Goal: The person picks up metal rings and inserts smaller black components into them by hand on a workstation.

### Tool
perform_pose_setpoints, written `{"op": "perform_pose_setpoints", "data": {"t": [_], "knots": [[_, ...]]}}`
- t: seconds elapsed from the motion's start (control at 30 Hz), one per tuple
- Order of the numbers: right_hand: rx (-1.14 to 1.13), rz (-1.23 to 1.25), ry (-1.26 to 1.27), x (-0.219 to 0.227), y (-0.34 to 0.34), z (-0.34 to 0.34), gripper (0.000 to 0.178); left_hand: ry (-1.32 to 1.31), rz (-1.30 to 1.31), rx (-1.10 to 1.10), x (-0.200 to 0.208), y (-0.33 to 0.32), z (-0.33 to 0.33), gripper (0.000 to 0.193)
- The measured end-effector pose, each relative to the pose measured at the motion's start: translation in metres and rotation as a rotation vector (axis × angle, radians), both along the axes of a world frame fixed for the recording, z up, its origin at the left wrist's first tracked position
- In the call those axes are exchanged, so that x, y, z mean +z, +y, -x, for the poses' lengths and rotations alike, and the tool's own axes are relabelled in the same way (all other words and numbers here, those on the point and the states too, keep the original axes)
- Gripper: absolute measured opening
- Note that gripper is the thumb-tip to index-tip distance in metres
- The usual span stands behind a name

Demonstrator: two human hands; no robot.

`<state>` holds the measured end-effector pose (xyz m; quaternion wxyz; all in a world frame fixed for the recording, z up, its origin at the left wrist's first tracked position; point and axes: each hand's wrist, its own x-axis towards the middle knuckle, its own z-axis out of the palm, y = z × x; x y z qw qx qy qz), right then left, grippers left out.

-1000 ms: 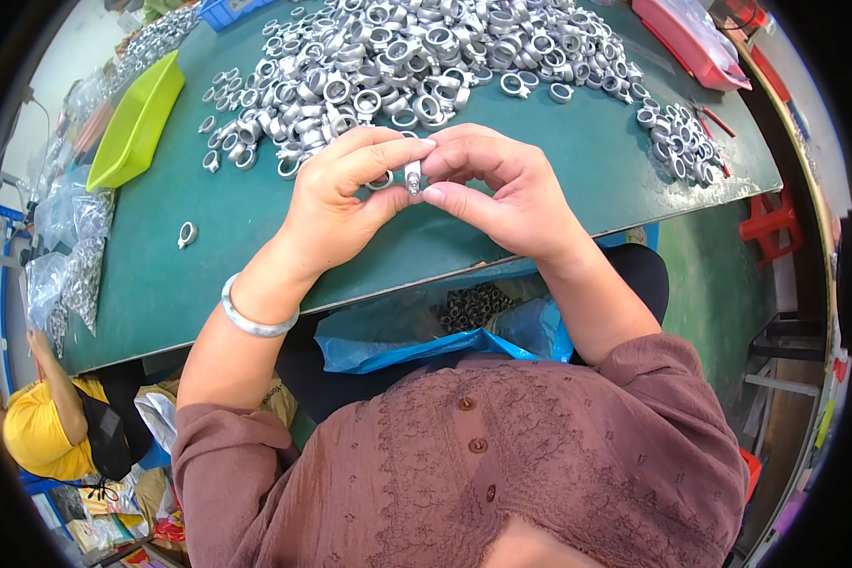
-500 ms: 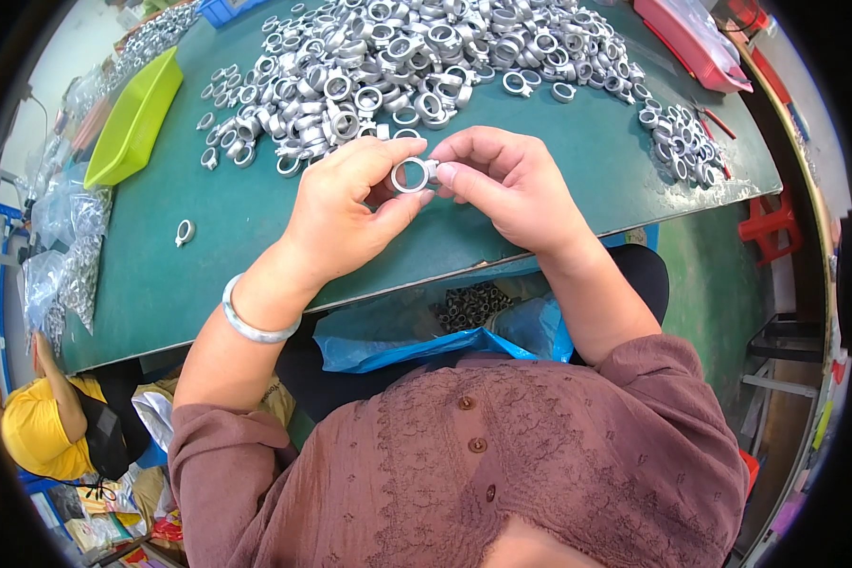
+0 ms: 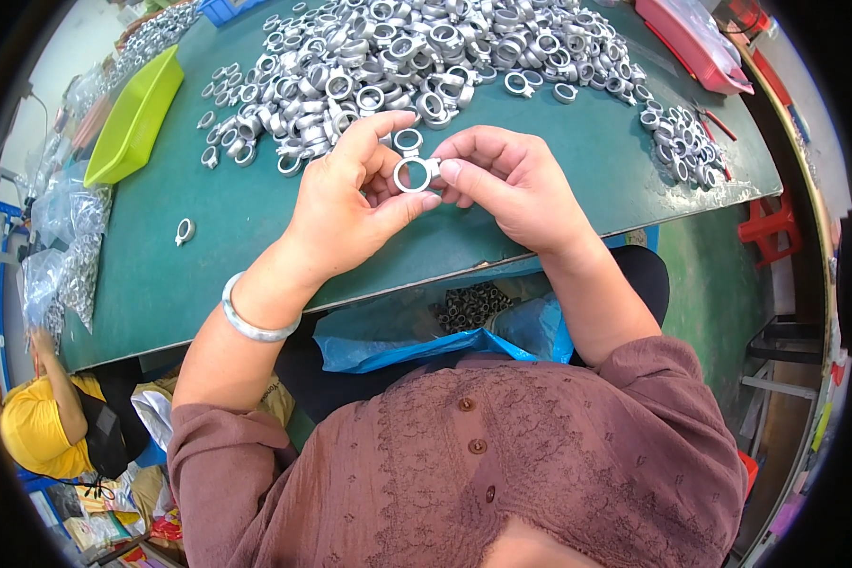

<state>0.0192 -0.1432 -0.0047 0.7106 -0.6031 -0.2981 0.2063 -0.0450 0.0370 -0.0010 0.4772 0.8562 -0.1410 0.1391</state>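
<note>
A silver ring-shaped metal clamp [image 3: 413, 188] is held up between my two hands over the near part of the green table. My left hand [image 3: 346, 194] pinches its lower rim with the thumb, while the index finger is raised off it. On the other side my right hand [image 3: 511, 180] grips the clamp's small lug between thumb and fingers. Just beyond my fingers lies another clamp [image 3: 408, 140]. A large pile of like clamps [image 3: 369, 66] spreads over the table behind my hands.
The green tabletop [image 3: 256, 246] carries a lone clamp [image 3: 186, 231] at left and a smaller heap [image 3: 682, 142] at right beside red-handled pliers [image 3: 719, 123]. A lime-green tray [image 3: 137, 123] and a pink tray [image 3: 682, 43] flank the pile. Below hangs a blue bag [image 3: 379, 352]. A co-worker in yellow [image 3: 43, 431] sits at left.
My left index finger has lifted away from the clamp's upper rim, uncovering the clamp lying behind it. The held clamp has barely moved.
</note>
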Motion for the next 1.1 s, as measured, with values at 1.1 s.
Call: {"op": "perform_pose_setpoints", "data": {"t": [1.1], "knots": [[0.020, -0.089, -0.029, -0.0022, 0.0005, 0.0017, 0.011, -0.022, 0.095, -0.052, -0.0056, 0.0003, -0.0036, 0.052]]}}
